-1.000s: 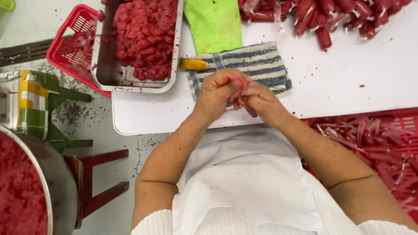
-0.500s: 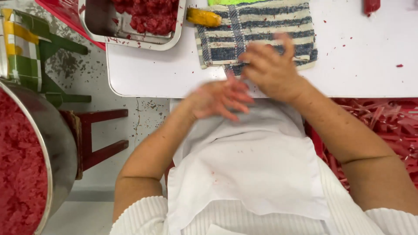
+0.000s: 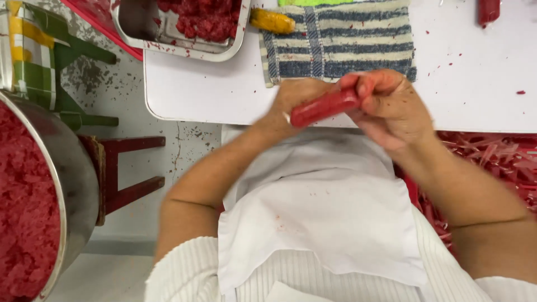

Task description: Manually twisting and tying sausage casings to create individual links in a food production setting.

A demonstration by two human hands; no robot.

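I see a red sausage-shaped roll (image 3: 325, 106), smooth and glossy, tilted, held over the near edge of the white tabletop (image 3: 201, 92). My right hand (image 3: 391, 109) is clenched around its upper end, fingers curled over. My left hand (image 3: 293, 103) sits behind the roll's lower end and touches it; motion blur, so I cannot tell how tight that hold is. Just beyond the hands lies a blue and cream striped woven cloth (image 3: 341, 42), flat and a bit frayed at the left side. A yellow rounded handle (image 3: 272, 21) touches the cloth's far left corner. Metal tray (image 3: 168, 42) at the far left corner of the tabletop, with coarse crumbly red mince (image 3: 201, 17) in it. Another red roll (image 3: 488, 10) at the far edge, right. Off the tabletop, left: a big steel bowl (image 3: 78, 184) full of the same grainy mince, and a dark red wooden stool (image 3: 126, 173). White apron (image 3: 319, 223) on my lap, a few red specks on it.
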